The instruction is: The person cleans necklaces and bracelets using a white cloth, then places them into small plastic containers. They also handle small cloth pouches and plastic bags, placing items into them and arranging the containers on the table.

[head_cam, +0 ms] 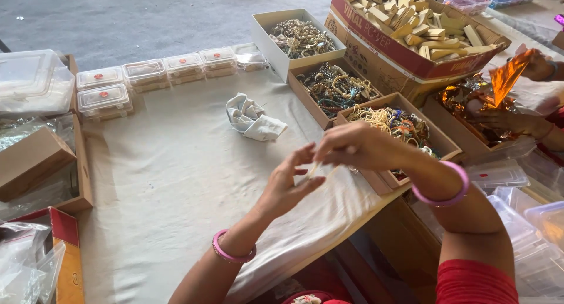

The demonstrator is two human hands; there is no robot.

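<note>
My left hand (pixel 289 183) and my right hand (pixel 358 146) meet over the cloth-covered table (pixel 176 180), both pinching a thin pale thread or small strip (pixel 317 167) stretched between the fingertips. Each wrist wears a pink bangle. Just behind my right hand lies an open cardboard box of beaded jewellery with cream threads (pixel 399 124).
Two more trays of beaded pieces (pixel 335 87) (pixel 299 38) and a large carton of pale wooden blocks (pixel 411 19) stand at the back right. Another person's hands (pixel 511 119) handle orange foil at the right. Clear lidded boxes (pixel 147 74) line the back left; a crumpled cloth (pixel 254 119) lies mid-table.
</note>
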